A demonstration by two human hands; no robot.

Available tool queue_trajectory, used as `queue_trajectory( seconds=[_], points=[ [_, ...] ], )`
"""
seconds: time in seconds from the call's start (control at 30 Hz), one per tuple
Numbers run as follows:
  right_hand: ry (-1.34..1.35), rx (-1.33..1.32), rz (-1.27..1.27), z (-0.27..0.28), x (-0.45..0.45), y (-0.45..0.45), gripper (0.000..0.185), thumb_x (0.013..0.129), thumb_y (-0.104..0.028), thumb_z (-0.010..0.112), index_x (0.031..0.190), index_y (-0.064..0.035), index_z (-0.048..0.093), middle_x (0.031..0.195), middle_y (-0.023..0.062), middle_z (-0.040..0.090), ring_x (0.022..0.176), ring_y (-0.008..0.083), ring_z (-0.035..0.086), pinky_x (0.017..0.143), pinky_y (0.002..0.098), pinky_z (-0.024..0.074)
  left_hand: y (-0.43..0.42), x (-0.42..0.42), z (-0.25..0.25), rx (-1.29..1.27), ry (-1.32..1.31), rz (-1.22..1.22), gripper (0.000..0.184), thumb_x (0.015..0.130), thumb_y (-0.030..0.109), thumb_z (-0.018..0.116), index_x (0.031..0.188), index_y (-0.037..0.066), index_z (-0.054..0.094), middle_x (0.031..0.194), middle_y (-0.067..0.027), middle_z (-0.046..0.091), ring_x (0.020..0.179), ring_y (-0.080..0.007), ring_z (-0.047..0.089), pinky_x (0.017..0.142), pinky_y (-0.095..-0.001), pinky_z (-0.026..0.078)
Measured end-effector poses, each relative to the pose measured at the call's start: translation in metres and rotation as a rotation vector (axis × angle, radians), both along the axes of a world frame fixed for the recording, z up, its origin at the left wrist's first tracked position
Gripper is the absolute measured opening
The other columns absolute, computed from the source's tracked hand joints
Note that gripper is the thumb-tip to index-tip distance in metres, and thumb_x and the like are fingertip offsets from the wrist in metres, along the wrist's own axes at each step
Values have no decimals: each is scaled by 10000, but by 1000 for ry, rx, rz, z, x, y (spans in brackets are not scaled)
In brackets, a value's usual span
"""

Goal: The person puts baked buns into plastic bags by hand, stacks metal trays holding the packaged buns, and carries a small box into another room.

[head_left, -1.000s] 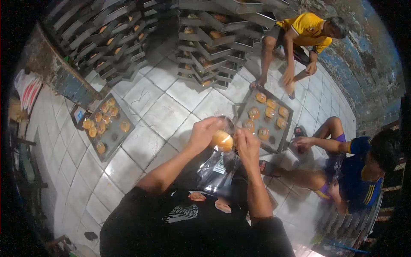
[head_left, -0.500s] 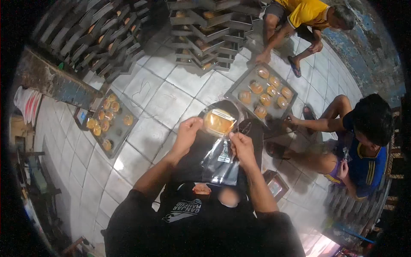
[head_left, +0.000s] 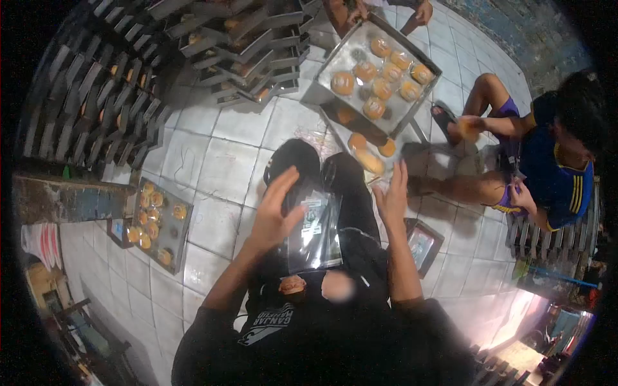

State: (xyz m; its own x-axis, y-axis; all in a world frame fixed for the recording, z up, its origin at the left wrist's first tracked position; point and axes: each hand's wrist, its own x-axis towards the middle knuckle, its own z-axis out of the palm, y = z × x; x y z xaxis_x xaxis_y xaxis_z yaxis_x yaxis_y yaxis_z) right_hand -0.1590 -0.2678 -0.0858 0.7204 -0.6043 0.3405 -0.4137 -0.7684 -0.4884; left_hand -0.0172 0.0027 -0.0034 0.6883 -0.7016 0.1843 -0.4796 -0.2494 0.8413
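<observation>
Moved apart since the earlier frame, left hand (head_left: 274, 213) and right hand (head_left: 392, 198) are spread, each grip slack. One blurred bun (head_left: 370, 161) is just beyond the right hand; clear plastic bags (head_left: 313, 235) lie on the lap (head_left: 356, 199).

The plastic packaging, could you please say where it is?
In the head view, the plastic packaging lies on the person's lap, between left hand and right hand.
</observation>
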Motion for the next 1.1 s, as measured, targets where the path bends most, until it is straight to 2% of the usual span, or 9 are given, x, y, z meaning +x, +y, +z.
queue_trajectory(
  seconds=[0.17,0.37,0.43,0.5,0.57,0.73,0.8,0.87,1.1],
  points=[
    [70,493,2,-32,-62,11,520,815,-129,730,1290,-10,553,1353,209,537,1323,401,437,1091,429,376,10,-17,-9,306,-313,-72,418,794,67,748,1205,73,671,1471,-199,448,1376,-433,399,1123,-483,362],
    [-74,249,545,114,-27,50,429,785,-250,781,1141,-55,642,1132,157,618,1067,363,569,991,447,435,18,-20,-33,100,-619,-297,401,774,38,753,1166,99,695,1562,-186,343,1417,-438,349,1106,-498,383],
    [-67,250,619,124,-23,53,372,779,-208,793,1086,-44,660,1064,140,634,1027,346,588,969,423,454,12,-33,-9,258,-178,-131,355,772,42,765,1122,74,709,1570,-164,345,1414,-414,363,1101,-450,398],
    [-51,259,726,141,-16,48,316,773,-165,805,1030,-33,679,996,123,650,987,328,607,946,399,474,-4,-39,15,-430,386,36,270,815,99,766,1077,57,715,1399,-189,544,1282,-349,528,1030,-388,463],
    [-216,369,849,160,-6,31,165,799,-96,761,939,-34,699,898,96,656,930,307,620,855,398,505,20,-18,9,214,580,-283,248,880,156,728,1085,19,701,1133,-178,686,1010,-271,665,864,-362,538],
    [-421,1777,37,-54,-3,-89,364,935,-256,640,1202,-10,613,998,138,689,927,207,659,804,358,565,-1,18,5,156,993,186,192,937,171,660,931,-21,659,864,-75,677,724,-174,633,634,-296,502],
    [558,768,-44,-201,-39,-134,412,935,-306,634,1261,-58,595,1100,165,678,994,261,658,869,393,540,-10,38,-23,-552,1014,357,167,981,180,606,914,29,591,813,-94,676,642,-150,621,590,-284,520],
    [1121,426,334,-256,-58,-149,463,934,-356,629,1321,-106,578,1202,191,666,1061,316,656,934,428,514,-42,43,-8,-435,971,479,193,998,209,581,919,33,564,777,-83,657,620,-144,601,573,-288,512],
    [944,339,523,-373,73,-216,347,861,-308,667,1121,-79,685,1066,164,712,930,326,705,805,434,555,-51,52,-45,-74,615,516,287,1048,277,480,1044,-3,542,754,-115,656,560,-149,601,500,-252,483]
  ],
)
